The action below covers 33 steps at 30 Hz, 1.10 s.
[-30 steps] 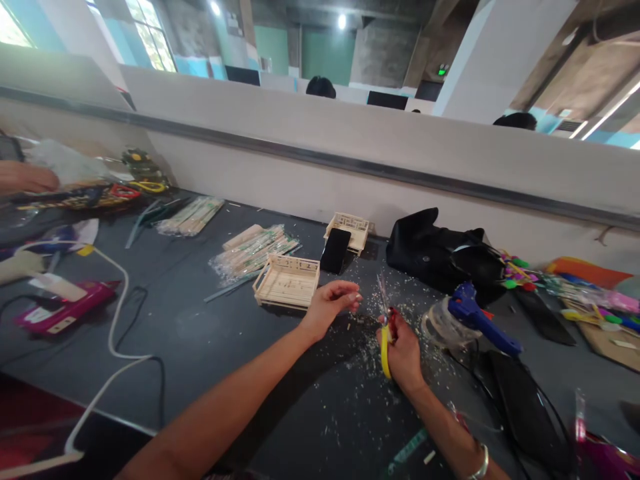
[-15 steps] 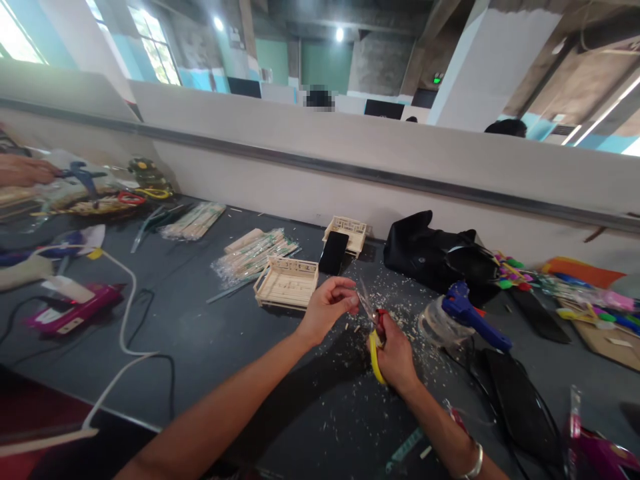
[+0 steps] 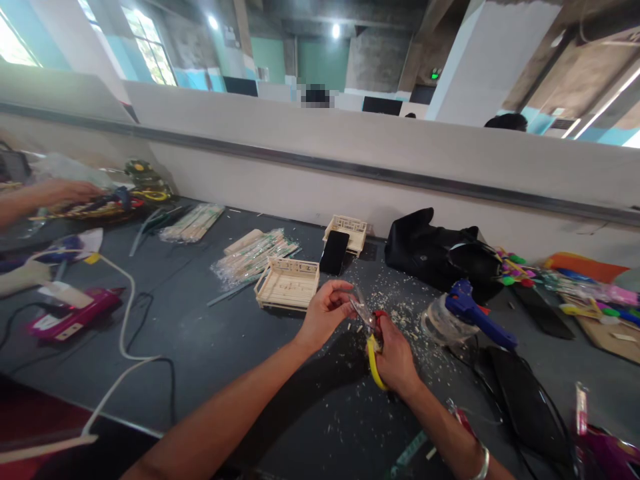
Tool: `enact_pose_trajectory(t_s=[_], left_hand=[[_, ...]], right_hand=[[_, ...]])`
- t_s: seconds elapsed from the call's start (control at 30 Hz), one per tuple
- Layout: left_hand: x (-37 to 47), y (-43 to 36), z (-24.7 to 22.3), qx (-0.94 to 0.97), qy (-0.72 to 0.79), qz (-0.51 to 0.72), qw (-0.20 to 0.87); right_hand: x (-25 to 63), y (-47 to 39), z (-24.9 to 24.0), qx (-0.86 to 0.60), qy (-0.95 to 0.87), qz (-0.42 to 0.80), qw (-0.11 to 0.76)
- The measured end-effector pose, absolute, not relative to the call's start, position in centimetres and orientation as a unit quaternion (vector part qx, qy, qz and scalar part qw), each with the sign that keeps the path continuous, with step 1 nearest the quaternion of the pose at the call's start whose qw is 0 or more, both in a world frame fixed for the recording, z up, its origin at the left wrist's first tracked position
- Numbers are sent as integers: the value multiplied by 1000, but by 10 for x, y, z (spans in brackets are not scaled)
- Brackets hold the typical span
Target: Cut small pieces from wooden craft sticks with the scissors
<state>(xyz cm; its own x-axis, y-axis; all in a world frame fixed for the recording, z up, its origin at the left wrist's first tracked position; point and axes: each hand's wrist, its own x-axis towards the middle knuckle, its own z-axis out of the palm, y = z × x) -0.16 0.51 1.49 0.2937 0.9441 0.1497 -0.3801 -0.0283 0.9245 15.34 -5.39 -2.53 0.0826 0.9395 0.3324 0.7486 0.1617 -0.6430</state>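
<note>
Yellow scissors (image 3: 373,366) in my right hand (image 3: 399,357) have swung within cutting reach of my left hand (image 3: 321,316), narrowly pinched; on what, I cannot tell.

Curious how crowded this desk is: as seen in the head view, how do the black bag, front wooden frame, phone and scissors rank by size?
1. Black bag
2. Front wooden frame

Unsure: phone versus scissors, which are nearer and partly hidden.
</note>
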Motion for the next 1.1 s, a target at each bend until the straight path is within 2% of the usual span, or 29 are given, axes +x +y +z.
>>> enact_pose_trajectory(t_s=[0.23, 0.43, 0.8, 0.93, 1.03, 1.1], left_hand=[[-6, 6, 11, 488, 235, 504, 673], [-9, 4, 7, 487, 138, 422, 752], [-6, 2, -1, 443, 47, 411, 795], [-3, 2, 0, 456, 117, 465, 750], [-2, 2, 1, 505, 211, 555, 626], [-2, 1, 0, 568, 249, 573, 535]], right_hand=[[145, -61, -19, -570, -652, 243, 437], [137, -64, 1, -493, -694, 292, 436], [132, -64, -5, -465, -724, 265, 435], [131, -63, -9, -487, -710, 259, 438], [133, -60, -15, -541, -671, 269, 430], [136, -59, -19, -575, -655, 268, 411]])
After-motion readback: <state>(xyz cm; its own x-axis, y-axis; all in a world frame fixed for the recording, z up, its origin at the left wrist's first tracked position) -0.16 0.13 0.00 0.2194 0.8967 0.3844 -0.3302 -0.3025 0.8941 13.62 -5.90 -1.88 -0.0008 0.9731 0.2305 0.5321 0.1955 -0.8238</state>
